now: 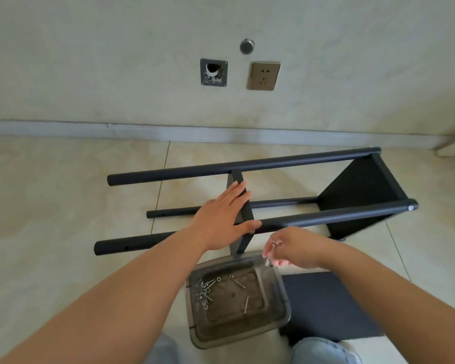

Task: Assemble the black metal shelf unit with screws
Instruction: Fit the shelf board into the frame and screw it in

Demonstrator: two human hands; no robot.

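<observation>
Nearest me a clear tray (276,292) of screws (204,290) sits on the floor. My right hand (292,248) pinches a screw above it. My left hand (221,219) lies flat on the sideways shelf unit (326,219).

Both forearms are bare to the frame's edge, no sleeves showing. The left hand (222,216) and right hand (293,248) wear no gloves. Light blue jeans (323,350) cover both knees (faded denim, by the look).
</observation>
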